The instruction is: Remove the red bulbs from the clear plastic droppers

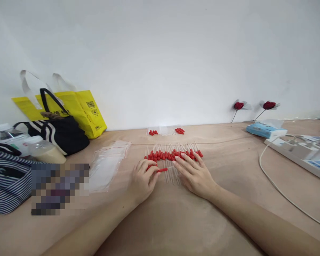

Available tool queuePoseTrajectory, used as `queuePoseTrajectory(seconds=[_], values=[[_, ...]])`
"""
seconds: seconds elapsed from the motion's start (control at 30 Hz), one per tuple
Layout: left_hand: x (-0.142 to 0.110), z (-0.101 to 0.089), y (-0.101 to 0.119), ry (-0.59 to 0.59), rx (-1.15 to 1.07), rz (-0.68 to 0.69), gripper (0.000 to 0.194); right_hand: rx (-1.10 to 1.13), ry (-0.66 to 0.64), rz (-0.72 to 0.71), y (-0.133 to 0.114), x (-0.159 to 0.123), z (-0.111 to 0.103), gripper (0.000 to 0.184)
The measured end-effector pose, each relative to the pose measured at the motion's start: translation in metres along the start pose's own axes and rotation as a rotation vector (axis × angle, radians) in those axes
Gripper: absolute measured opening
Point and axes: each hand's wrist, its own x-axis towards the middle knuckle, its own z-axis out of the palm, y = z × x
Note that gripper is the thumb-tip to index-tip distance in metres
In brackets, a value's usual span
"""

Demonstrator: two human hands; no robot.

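Observation:
Glass droppers with red rubber bulbs (164, 155) lie side by side in a row on the table, their thin clear tubes pointing away from me and toward me. Between thumb and fingers my left hand (145, 177) pinches a dropper (162, 170) by its red bulb, at the near left of the row. That dropper lies crosswise, its clear tube running right toward my other hand. My right hand (194, 174) rests with fingers stretched out over the right part of the row, covering some bulbs and tubes.
Behind the row lies a clear bag (164, 131) with more red bulbs. Flat clear zip bags (106, 165) are at left, near a yellow bag (90, 113), a black bag (66, 135) and a bottle (46, 151). Tissues (265, 131), a power strip (296, 153) and a white cable (272, 183) are right.

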Motion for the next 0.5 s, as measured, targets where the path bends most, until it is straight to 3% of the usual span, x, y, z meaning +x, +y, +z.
queuePoseTrajectory(seconds=[0.23,0.5], values=[[0.006,0.006,0.008,0.048,0.026,0.147,0.011,0.007,-0.016,-0.050,0.002,-0.003,0.009,0.031],[0.004,0.010,0.013,0.032,0.025,0.156,0.013,0.073,0.005,-0.023,0.001,-0.001,0.010,0.023]])
